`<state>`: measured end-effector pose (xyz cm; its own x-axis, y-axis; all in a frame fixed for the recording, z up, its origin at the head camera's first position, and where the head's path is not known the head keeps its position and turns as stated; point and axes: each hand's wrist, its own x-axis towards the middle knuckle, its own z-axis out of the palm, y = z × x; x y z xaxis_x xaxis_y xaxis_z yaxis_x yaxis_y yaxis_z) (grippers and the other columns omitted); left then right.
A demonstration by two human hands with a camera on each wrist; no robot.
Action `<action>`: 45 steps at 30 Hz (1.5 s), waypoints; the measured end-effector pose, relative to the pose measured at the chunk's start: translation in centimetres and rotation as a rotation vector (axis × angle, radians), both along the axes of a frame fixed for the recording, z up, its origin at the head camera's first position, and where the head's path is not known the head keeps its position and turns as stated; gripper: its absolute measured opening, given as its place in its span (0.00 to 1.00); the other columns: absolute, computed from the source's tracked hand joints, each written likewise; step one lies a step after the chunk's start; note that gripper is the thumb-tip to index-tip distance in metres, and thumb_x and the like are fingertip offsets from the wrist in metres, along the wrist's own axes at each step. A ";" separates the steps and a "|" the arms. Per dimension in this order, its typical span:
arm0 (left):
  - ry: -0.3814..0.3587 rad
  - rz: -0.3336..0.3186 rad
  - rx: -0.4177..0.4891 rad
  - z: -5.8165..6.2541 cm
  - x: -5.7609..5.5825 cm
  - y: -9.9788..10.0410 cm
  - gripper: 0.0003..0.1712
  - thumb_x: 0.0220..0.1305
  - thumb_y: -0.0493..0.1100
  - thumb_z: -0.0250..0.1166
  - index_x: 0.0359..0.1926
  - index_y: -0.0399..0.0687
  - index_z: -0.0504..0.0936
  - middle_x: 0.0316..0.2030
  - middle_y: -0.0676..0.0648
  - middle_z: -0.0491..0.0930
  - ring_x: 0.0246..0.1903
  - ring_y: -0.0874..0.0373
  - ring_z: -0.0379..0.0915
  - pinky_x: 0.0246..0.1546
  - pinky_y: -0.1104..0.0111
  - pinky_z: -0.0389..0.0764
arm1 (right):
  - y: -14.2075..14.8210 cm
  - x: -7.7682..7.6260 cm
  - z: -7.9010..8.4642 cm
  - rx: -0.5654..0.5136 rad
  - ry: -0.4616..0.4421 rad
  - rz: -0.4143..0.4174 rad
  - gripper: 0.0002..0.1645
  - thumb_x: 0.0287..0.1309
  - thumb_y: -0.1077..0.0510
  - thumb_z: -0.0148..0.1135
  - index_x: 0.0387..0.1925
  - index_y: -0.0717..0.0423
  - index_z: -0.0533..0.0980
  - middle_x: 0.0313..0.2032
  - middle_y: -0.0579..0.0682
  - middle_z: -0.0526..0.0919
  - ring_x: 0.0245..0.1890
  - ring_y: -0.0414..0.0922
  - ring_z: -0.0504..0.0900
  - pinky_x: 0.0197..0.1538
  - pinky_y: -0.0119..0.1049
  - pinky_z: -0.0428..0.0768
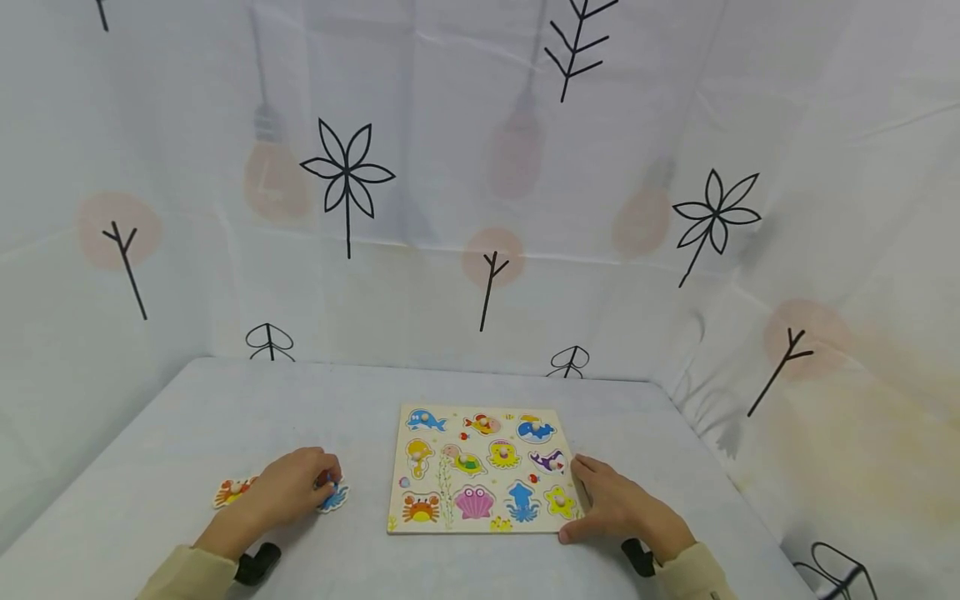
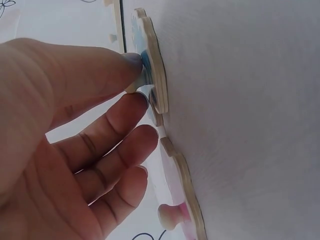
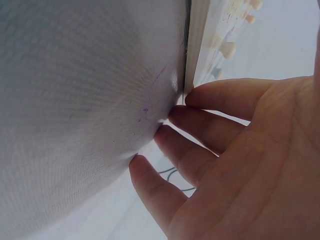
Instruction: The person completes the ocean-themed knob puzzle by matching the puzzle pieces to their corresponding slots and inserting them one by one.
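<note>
My left hand [image 1: 288,485] pinches the knob of a blue squid puzzle piece [image 1: 334,497] between thumb and fingers. The piece's wooden edge [image 2: 159,65] shows close to the cloth in the left wrist view. An orange crab piece [image 1: 232,491] lies left of that hand, partly covered by it. Nearby, a pink piece [image 2: 176,187] with a round knob is seen only from the left wrist. A sea-animal puzzle board [image 1: 480,437] lies flat on the table. Beside its lower right edge rests my right hand [image 1: 618,504], fingertips on the cloth and one touching the board's side.
Several knobbed pieces, such as a blue whale [image 1: 536,430] and a yellow octopus [image 1: 503,454], sit in the board. White cloth covers the table [image 1: 360,567]. A patterned curtain [image 1: 420,292] hangs behind it and along the sides.
</note>
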<state>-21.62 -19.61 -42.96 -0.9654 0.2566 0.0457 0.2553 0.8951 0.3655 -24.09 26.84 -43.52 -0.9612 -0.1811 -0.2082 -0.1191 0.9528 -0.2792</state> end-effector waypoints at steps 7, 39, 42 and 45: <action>0.013 -0.011 0.000 0.2 0.0 0.1 0.07 0.54 0.38 0.70 0.29 0.54 0.80 0.24 0.56 0.69 0.27 0.60 0.63 0.31 0.63 0.69 | 0.1 0.0 -0.1 0.001 -0.004 -0.006 0.75 0.17 0.23 0.74 0.69 0.57 0.61 0.69 0.58 0.59 0.67 0.59 0.59 0.63 0.60 0.60; 0.205 -0.273 0.031 0.4 -1.3 7.5 0.03 0.55 0.41 0.68 0.30 0.53 0.81 0.24 0.60 0.68 0.27 0.65 0.62 0.29 0.70 0.68 | -0.1 -0.1 -0.2 0.024 -0.007 0.003 0.76 0.17 0.23 0.73 0.69 0.57 0.61 0.69 0.58 0.59 0.67 0.60 0.59 0.62 0.62 0.60; 0.193 -0.307 0.044 0.5 -1.4 8.8 0.02 0.56 0.41 0.67 0.31 0.52 0.82 0.25 0.60 0.69 0.28 0.65 0.62 0.30 0.70 0.69 | -0.1 -0.1 -0.1 0.024 -0.010 0.000 0.76 0.17 0.23 0.73 0.69 0.57 0.61 0.69 0.58 0.59 0.67 0.60 0.58 0.62 0.61 0.60; 0.181 -0.335 0.053 0.6 -1.5 10.2 0.02 0.57 0.41 0.67 0.32 0.53 0.82 0.25 0.60 0.69 0.29 0.65 0.62 0.31 0.70 0.69 | 0.0 -0.1 -0.1 0.023 -0.008 -0.004 0.76 0.17 0.23 0.73 0.69 0.56 0.61 0.69 0.57 0.59 0.67 0.59 0.58 0.62 0.61 0.60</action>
<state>-23.09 -9.40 -42.36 -0.8038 0.5489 0.2293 0.5947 0.7323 0.3317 -24.24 26.81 -43.62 -0.9601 -0.1724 -0.2202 -0.1130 0.9594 -0.2586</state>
